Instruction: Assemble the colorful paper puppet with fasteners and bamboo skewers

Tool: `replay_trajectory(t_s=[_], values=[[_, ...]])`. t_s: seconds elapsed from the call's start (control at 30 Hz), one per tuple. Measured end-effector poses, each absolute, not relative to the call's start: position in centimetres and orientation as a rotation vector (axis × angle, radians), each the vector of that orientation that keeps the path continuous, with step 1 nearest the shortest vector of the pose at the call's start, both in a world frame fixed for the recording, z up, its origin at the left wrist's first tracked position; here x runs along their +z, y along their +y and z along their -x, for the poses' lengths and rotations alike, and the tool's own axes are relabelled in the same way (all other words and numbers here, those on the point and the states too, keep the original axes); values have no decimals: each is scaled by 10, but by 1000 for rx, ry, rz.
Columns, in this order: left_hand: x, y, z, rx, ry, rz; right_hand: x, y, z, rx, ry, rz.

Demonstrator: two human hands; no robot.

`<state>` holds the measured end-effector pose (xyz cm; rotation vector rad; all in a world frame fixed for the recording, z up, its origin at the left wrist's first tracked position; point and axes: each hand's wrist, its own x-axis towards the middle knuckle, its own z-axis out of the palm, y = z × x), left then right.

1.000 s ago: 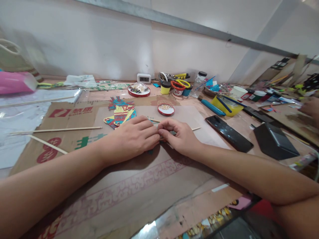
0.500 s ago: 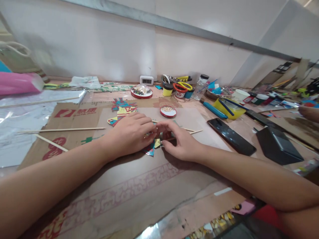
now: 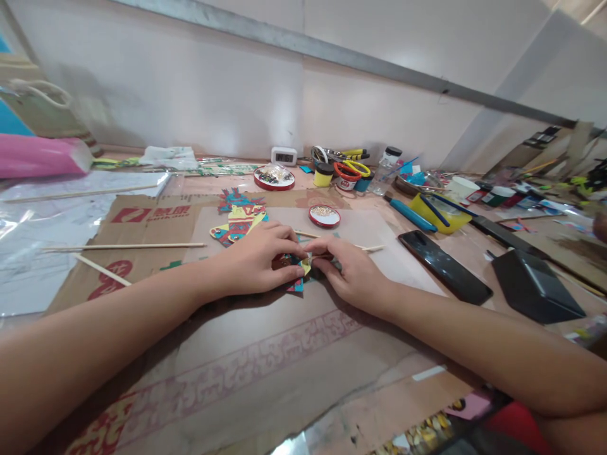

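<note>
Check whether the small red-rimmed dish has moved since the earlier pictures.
No, the small red-rimmed dish keeps its place relative to the white clock; the camera view shifted.

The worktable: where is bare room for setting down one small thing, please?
The translucent sheet is bare on the wearer's side of the left hand and right hand; another patch lies between the red-rimmed dish and the smartphone. The far row, from digital clock to yellow container, is crowded.

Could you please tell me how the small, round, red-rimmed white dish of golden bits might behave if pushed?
The red-rimmed dish would probably slide rather than tip, being low and wide. Its golden bits look tiny and loose, so a sharp push might scatter them.
</note>
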<state>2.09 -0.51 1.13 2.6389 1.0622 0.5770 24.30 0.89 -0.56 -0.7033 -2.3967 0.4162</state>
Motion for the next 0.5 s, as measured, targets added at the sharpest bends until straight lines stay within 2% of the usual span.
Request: replay_trajectory(t_s=[0.5], values=[[14, -4, -23, 657, 983, -2263, -2, 8, -244, 400, -2391, 495]])
